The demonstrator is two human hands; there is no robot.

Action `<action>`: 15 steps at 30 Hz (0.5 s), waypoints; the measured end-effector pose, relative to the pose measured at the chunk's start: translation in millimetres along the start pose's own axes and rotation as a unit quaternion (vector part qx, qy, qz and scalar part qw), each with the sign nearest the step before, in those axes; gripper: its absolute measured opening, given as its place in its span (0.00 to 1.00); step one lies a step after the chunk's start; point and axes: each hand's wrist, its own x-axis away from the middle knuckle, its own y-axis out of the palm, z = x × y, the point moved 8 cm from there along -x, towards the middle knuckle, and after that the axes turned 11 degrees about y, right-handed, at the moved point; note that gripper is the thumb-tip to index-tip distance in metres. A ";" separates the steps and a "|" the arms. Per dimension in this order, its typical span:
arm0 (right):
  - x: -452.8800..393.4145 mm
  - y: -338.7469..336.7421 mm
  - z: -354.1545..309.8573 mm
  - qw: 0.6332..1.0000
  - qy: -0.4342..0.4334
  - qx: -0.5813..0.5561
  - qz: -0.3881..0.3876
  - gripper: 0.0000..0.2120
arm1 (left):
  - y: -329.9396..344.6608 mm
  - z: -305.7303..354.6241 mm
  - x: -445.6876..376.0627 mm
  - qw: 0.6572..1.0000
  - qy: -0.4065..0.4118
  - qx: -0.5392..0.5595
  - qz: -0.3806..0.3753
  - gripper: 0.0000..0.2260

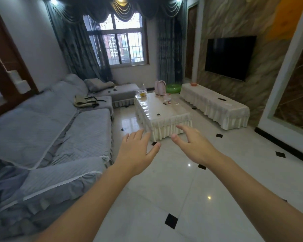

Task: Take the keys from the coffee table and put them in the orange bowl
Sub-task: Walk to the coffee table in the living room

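A small dark bunch of keys [158,114] lies near the front end of the cream-covered coffee table [166,119] in the middle of the room. An orange bowl [193,83] stands at the far end of the long cream-covered TV bench [215,103] on the right. My left hand [136,151] and my right hand [192,144] are stretched out in front of me, well short of the table, fingers spread and holding nothing.
A grey sofa [60,130] runs along the left with a bag [85,101] on it. Bottles and a glass dish sit at the table's far end. A pink backpack [160,87] and a green swim ring [173,88] lie beyond. White tiled floor separates me from the table.
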 end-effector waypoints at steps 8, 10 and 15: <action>-97.8 39.7 -47.2 0.998 0.000 0.068 0.003 0.31 | 13.9 -104.6 -54.6 0.999 -0.014 0.030 0.040 0.26; -117.1 49.0 -60.2 0.997 -0.006 0.075 0.008 0.31 | 15.6 -129.0 -62.9 0.998 -0.016 0.031 0.043 0.26; -154.9 80.5 -76.2 0.997 0.001 0.075 -0.005 0.31 | 23.0 -181.3 -74.4 0.999 -0.022 0.020 0.045 0.27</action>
